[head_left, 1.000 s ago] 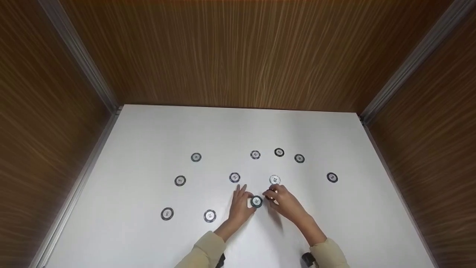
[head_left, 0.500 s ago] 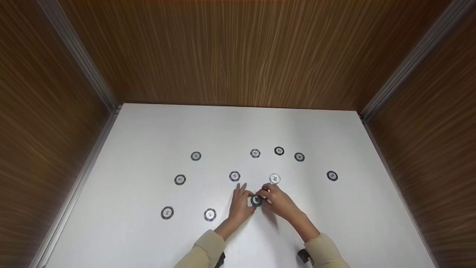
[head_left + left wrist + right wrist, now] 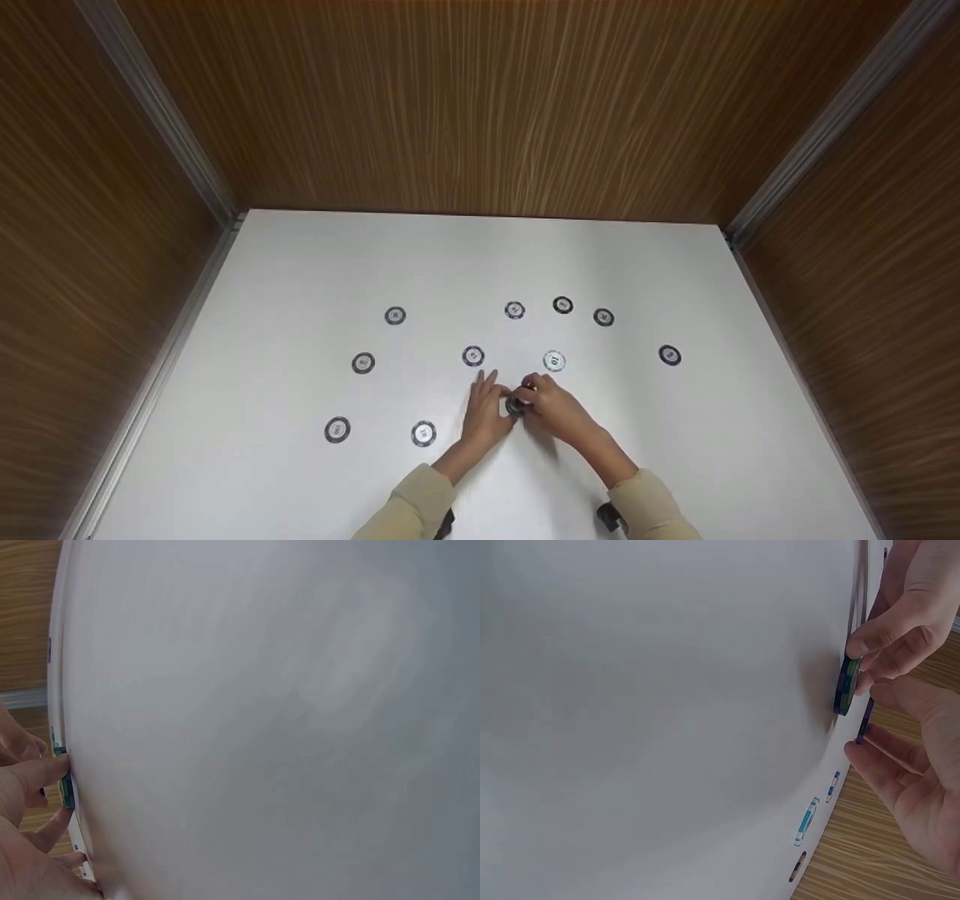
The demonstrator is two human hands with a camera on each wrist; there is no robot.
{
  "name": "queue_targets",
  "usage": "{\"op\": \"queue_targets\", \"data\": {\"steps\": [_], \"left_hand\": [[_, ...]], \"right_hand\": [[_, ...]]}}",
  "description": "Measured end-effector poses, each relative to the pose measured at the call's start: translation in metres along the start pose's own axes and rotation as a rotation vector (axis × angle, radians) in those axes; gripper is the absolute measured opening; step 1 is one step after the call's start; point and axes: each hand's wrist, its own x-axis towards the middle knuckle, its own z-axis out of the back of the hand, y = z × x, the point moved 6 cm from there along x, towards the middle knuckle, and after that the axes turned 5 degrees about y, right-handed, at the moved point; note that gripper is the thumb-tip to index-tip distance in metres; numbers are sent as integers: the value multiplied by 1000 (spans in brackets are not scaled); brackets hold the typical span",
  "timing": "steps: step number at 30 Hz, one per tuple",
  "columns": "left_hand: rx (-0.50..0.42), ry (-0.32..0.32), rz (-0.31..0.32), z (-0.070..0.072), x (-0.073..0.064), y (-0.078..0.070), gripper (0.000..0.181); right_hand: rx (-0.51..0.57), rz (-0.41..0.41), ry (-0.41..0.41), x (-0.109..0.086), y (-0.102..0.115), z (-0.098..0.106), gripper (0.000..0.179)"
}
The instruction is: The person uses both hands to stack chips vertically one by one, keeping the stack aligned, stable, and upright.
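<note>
In the head view my left hand pinches the edges of a small stack of dark green poker chips on the white table. The right wrist view shows this stack as a few chips thick, held by thumb and finger. My right hand is right beside it, its fingertips over the stack's right side in the head view. Between its thumb and finger is a thin purple-edged poker chip, tilted and close to the stack. From above, the fingers hide most of that chip.
Single poker chips lie flat around the hands, among them a white chip, a purple-edged chip and a pale-centred chip. Another dark chip is farther right. Wood-grain panels border the table.
My right hand has moved left with its chip, from beside the stack to over the stack's edge. The left hand has kept its hold on the stack.
</note>
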Motion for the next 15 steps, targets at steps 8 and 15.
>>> {"op": "queue_targets", "data": {"steps": [8,15], "left_hand": [[5,7,5,1,0,0,30],[25,12,14,1,0,0,31]], "right_hand": [[8,37,-12,0,3,-5,35],[-8,77,-30,0,7,-9,29]]}}
